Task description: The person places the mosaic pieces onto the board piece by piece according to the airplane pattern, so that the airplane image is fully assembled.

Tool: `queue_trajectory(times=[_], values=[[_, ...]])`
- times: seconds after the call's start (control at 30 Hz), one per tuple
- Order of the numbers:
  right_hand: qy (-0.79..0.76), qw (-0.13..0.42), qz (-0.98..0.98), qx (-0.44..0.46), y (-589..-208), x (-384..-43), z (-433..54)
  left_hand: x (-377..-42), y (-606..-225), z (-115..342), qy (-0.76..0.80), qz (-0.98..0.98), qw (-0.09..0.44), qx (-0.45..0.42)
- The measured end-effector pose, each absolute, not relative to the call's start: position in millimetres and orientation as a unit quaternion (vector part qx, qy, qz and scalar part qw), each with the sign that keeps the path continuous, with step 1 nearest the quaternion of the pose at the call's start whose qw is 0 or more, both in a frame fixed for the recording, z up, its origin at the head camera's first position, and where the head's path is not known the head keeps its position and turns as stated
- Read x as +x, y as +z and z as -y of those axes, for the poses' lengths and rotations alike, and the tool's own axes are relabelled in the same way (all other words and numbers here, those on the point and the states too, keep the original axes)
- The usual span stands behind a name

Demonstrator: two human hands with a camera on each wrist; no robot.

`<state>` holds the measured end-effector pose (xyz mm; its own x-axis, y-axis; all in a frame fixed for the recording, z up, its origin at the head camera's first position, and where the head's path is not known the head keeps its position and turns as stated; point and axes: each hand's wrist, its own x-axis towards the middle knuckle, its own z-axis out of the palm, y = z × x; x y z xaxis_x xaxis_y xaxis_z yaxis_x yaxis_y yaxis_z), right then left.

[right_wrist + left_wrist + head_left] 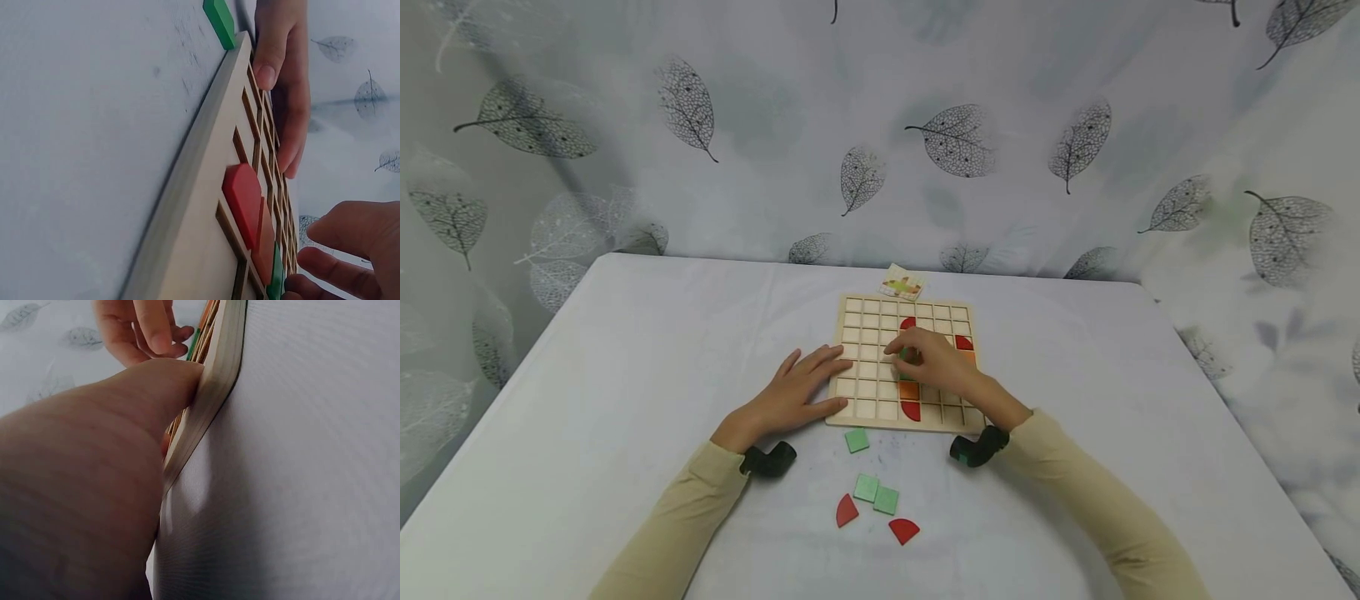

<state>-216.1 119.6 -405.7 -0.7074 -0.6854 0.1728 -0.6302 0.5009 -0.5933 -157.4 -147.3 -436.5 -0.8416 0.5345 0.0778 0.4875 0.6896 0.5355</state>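
Observation:
A wooden grid board (865, 408) lies on the table. My left hand (793, 393) rests on its left edge, fingers spread, thumb near the front left corner. Over the middle of the board hovers my right hand (936, 360), its thumb and index finger bent toward each other with a small gap. Between them I see no piece held. Beneath it, a green square (908, 354) sits in the grid, partly hidden. In the same column are an orange square (909, 391), a red quarter-circle (911, 411) in front and another red piece (907, 322) behind.
Loose green squares (866, 487) and red quarter-circles (904, 531) lie in front of the board; one green square (857, 440) is close to its front edge. A patterned card (902, 282) lies behind. At the right, a red piece (964, 342) sits in the grid.

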Motion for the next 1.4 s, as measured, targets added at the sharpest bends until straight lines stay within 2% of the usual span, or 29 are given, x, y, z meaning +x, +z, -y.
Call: queue_trajectory(times=[0.43, 0.83, 1.13, 1.4], values=[[-0.326, 0.067, -0.864, -0.377, -402.0, -193.6, -109.3, -157.1, -437.2, 148.0, 0.284, -0.915, 0.044, 0.282], [-0.331, 0.039, -0.849, -0.410, -405.9, -175.9, -97.9, -156.6, -436.4, 147.7, 0.287, -0.915, 0.045, 0.281], [-0.345, 0.085, -0.816, -0.455, -409.2, -168.6, -92.1, -156.1, -435.8, 147.8, 0.287, -0.913, 0.034, 0.288], [-0.280, 0.131, -0.818, -0.486, -412.5, -164.7, -90.5, -156.3, -436.2, 147.9, 0.282, -0.915, 0.034, 0.287]])
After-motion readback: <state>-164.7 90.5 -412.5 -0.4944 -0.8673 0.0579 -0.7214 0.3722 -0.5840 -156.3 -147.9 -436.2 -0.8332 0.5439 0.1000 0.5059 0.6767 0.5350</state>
